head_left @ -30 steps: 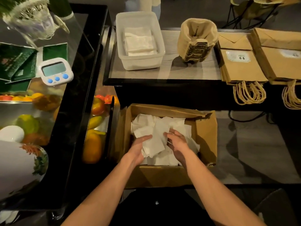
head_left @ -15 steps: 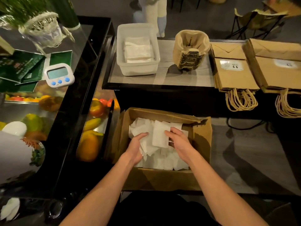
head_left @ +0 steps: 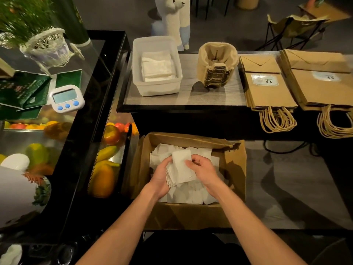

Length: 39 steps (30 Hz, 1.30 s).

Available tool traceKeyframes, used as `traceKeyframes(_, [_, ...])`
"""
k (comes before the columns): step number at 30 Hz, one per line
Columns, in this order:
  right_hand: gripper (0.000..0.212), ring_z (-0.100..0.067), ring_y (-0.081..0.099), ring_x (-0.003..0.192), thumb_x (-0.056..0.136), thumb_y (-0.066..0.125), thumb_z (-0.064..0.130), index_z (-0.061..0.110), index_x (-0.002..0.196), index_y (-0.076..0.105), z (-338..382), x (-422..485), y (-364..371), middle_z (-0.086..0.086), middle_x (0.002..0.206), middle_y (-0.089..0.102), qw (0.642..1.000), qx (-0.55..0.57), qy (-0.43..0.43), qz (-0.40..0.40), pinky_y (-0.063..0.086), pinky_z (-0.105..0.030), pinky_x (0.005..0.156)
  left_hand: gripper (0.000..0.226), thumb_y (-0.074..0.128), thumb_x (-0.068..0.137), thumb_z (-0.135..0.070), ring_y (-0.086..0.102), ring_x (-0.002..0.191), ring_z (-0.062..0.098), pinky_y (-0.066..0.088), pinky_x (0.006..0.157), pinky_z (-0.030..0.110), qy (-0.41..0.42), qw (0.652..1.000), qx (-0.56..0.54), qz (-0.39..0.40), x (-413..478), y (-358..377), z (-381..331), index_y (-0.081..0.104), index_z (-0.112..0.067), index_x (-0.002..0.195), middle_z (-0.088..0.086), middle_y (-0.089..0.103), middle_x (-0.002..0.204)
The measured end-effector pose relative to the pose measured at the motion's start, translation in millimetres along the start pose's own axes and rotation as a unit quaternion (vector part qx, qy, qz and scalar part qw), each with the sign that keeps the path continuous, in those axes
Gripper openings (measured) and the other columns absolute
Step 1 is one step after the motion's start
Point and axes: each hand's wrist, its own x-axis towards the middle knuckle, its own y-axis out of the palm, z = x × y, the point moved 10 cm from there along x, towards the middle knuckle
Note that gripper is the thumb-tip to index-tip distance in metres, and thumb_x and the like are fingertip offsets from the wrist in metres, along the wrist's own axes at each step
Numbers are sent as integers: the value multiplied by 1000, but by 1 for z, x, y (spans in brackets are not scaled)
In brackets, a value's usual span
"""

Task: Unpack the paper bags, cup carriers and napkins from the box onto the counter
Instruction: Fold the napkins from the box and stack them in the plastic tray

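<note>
While left hand [head_left: 160,181] and right hand [head_left: 202,170] clasped the napkins [head_left: 181,166], fingers [head_left: 191,163] curled, the light, limp stack likely needed squeezing edgewise.

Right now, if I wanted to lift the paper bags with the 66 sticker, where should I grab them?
Probably by the twine handles. The paper bags lie flat on the counter with the handles hanging over its near edge, so come from the near side and hook the loops; the flat stack offers little else to grip.
</note>
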Motion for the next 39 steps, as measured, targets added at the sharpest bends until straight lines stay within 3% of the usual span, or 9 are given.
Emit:
traceKeyframes(4, [11,-3,63,96,101,60,20,20,109,66,15,-2,0,9,103,69,995,-77,-45,-43,50,-13,71,60,39,105,-57,60,129,35,42,113,53,-13,999,-30,18,-4,2,0,61,-14,139,19,64,136])
traceKeyframes(11, [29,-7,55,106,100,59,35,27,128,61,33,-3,8,12,120,52,960,-237,-134,-62,50,-26,88,51,70,93,-31,67,111,35,55,91,47,22,1000,-9,21,-10,12,-14,63,-4,135,23,66,130])
traceKeyframes(13, [48,-6,47,120,99,59,40,33,145,45,31,-6,-3,15,132,45,979,-160,-92,-89,46,-27,92,37,63,97,-26,67,111,35,51,97,51,35,998,-48,12,-10,11,-21,65,-10,131,20,70,124])
traceKeyframes(17, [49,-9,50,120,100,53,50,34,144,39,15,-13,18,18,129,51,998,-43,26,48,43,-25,89,23,60,100,-21,69,107,32,43,110,57,69,995,-77,0,-17,20,-37,63,-19,123,10,78,103])
traceKeyframes(20, [33,-8,63,105,101,58,37,25,131,55,38,-9,14,10,115,65,995,-84,-28,36,47,-16,73,18,61,99,-17,69,101,31,47,107,58,89,993,-74,-11,-23,36,-52,64,-18,116,6,79,90])
traceKeyframes(25, [27,-8,64,97,95,67,33,28,120,60,84,-3,-18,9,107,65,985,-132,-111,-3,57,-27,77,25,64,98,-16,66,115,33,48,107,57,124,989,-78,8,-27,56,-83,62,-18,122,8,78,106])
traceKeyframes(31, [42,-3,64,106,91,73,26,34,128,54,100,-2,-43,11,118,66,992,50,-113,-38,52,-18,75,41,75,87,-21,66,118,35,49,105,59,168,983,-77,13,-26,85,-112,66,-16,126,15,72,121])
traceKeyframes(35, [31,2,61,95,96,67,24,36,119,50,138,-4,-71,18,107,62,979,-42,-178,-87,45,-13,71,42,79,85,-22,66,116,32,52,103,51,251,963,92,-9,-35,103,-147,67,-17,125,10,73,117])
traceKeyframes(39, [32,-5,59,102,97,64,22,36,121,48,176,5,-92,12,111,62,950,-166,-245,-102,49,-28,87,41,79,83,-9,70,102,11,53,84,21,315,932,180,-12,-43,128,-181,67,-16,122,2,76,111])
